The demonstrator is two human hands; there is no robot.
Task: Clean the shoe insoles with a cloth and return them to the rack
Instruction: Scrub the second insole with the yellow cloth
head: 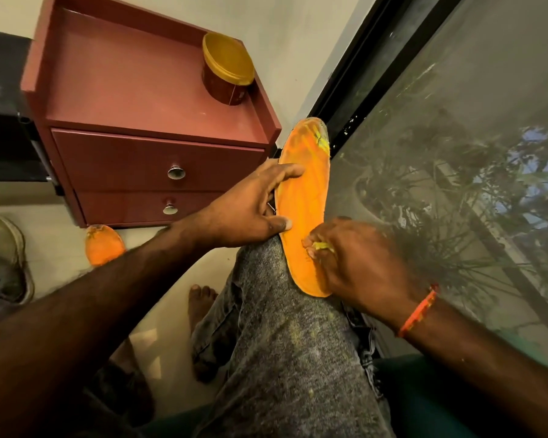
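An orange insole (304, 197) lies lengthwise on my raised knee, its worn toe end pointing away towards the window frame. My left hand (250, 210) holds its left edge, thumb and index finger on the orange face. My right hand (351, 260) is at the heel end, fingers curled and pinching a small yellow piece (323, 246) against the insole; it is too small to tell whether it is cloth. A second orange insole (103, 245) lies on the floor in front of the drawer unit.
A dark red two-drawer unit (159, 159) stands ahead on the left, with a gold-lidded tin (227, 67) on top. A mesh window (456, 153) runs along the right. Shoes (4, 257) sit on the floor at the left edge. My bare foot (201, 303) rests on the floor.
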